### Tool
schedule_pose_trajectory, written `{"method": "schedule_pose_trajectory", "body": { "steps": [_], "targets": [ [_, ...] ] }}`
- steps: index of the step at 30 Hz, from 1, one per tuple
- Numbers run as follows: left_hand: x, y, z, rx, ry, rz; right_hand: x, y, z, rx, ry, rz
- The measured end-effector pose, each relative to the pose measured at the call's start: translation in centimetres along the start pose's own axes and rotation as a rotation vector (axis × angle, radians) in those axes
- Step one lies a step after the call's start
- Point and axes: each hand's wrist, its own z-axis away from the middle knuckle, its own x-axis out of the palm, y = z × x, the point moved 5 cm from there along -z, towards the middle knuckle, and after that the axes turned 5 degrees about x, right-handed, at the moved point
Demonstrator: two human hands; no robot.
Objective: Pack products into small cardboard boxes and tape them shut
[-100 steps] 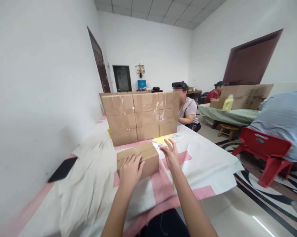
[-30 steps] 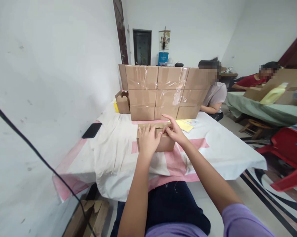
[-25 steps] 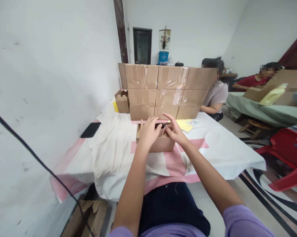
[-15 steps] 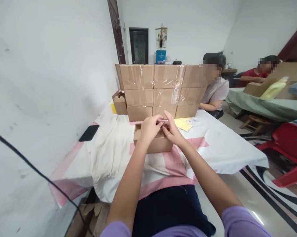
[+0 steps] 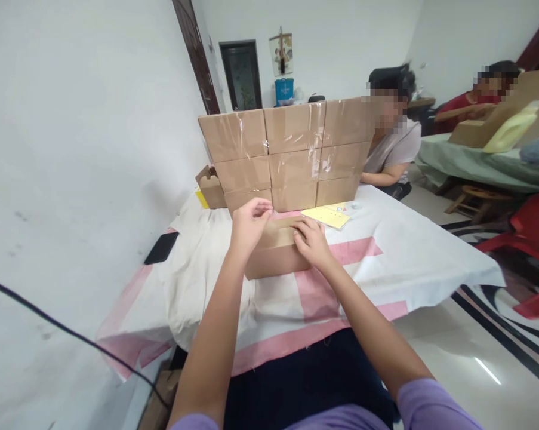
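Observation:
A small brown cardboard box lies on the cloth-covered table right before me. My left hand hovers over the box's far left top, its fingers pinched together on something too small to make out. My right hand lies on the box's top at the right, fingers curled down against the cardboard. Behind the box stands a wall of taped cardboard boxes, three rows high. A yellow card lies just right of the box.
A black phone lies at the table's left, by the white wall. An open small carton sits left of the stack. One person sits behind the stack at the right, another at a green-covered table. A red chair stands at right.
My view has tilted and the box looks nearer. My left hand lifted from the box top and pinched its fingers; my right hand settled down onto the top.

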Motion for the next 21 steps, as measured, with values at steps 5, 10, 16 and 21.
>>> {"method": "schedule_pose_trajectory", "body": {
  "steps": [5, 10, 16, 21],
  "targets": [
    [-0.3, -0.2, -0.1, -0.044, -0.020, 0.042, -0.1, -0.1, 0.0, 0.057, -0.091, 0.029],
    [0.2, -0.7, -0.1, -0.081, -0.062, 0.134, -0.4, -0.3, 0.3, 0.078, -0.166, -0.028],
    [1.8, -0.2, 0.3, -0.089, -0.201, 0.152, 0.1, 1.4, 0.3, 0.133, -0.134, -0.267],
    [4.0, 0.0, -0.1, -0.070, -0.405, 0.151, 1.4, 3.4, 0.8, 0.217, -0.082, -0.572]
  ]
}}
